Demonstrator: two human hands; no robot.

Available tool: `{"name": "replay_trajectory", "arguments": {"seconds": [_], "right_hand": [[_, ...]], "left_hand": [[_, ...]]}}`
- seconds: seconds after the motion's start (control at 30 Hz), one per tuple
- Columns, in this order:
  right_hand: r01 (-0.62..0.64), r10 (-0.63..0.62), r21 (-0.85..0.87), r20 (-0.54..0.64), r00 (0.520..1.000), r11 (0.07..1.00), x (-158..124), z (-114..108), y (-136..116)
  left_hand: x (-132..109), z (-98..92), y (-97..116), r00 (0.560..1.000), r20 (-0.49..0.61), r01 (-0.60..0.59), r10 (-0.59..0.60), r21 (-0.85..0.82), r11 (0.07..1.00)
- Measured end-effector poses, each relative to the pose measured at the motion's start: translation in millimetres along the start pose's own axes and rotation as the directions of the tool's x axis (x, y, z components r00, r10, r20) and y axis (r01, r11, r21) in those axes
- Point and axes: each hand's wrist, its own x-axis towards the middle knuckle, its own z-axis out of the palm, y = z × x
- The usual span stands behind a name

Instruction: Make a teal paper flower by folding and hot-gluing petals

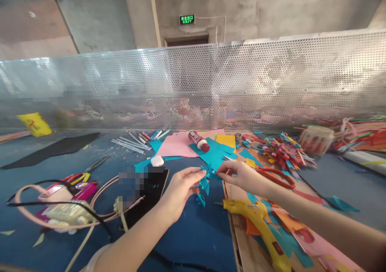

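Note:
Between my two hands is a small folded blue paper piece (204, 182) with pointed tips. My left hand (186, 185) pinches its upper left part between thumb and fingers. From the right, my right hand (234, 173) has its thumb and fingertips closed at a tip of the blue paper. Just below my left fingers, another small blue folded piece (200, 200) shows. A yellow glue gun (256, 215) lies below my right forearm, its nozzle pointing left. Red-handled scissors (279, 178) lie partly behind that forearm.
Pink sheets (175, 145) and blue sheets carry a dark red bottle (199, 141). A white case (157, 161), a phone (150, 195) and looped cables are at left. Colourful folded paper (285, 151) is piled at right. A perforated metal panel (193, 87) stands behind.

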Motion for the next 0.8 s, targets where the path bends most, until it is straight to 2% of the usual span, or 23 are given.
{"name": "replay_trajectory", "arguments": {"seconds": [0.1, 0.2, 0.4, 0.5, 0.6, 0.7, 0.8], "right_hand": [[0.037, -0.035, 0.035, -0.042, 0.998, 0.999, -7, 0, -17], [0.128, -0.127, 0.005, -0.099, 0.987, 0.992, -13, 2, -28], [0.190, -0.185, 0.025, -0.130, 0.974, 0.981, -23, 3, -29], [0.143, -0.126, 0.122, -0.132, 0.983, 0.982, -25, 6, -26], [0.047, -0.015, 0.294, -0.111, 0.994, 0.955, -25, 12, -25], [-0.068, 0.088, 0.473, -0.020, 0.996, 0.879, -25, 15, -28], [-0.159, 0.142, 0.529, 0.072, 0.987, 0.834, -25, 16, -29]], "left_hand": [[0, 1.2, 0, 0.996, 0.074, 0.068, -0.059, -0.124, 0.990], [-3, 2.8, 2, 0.993, 0.110, 0.059, -0.039, -0.185, 0.981], [-6, 4.5, 5, 0.992, 0.129, 0.033, -0.004, -0.220, 0.975], [-5, 4.8, 4, 0.988, 0.152, 0.020, 0.015, -0.226, 0.974], [-7, 5.2, 4, 0.985, 0.172, 0.010, 0.029, -0.221, 0.975], [-8, 5.9, 5, 0.984, 0.174, -0.010, 0.047, -0.208, 0.978], [-10, 6.5, 5, 0.985, 0.163, -0.033, 0.063, -0.182, 0.983]]}}
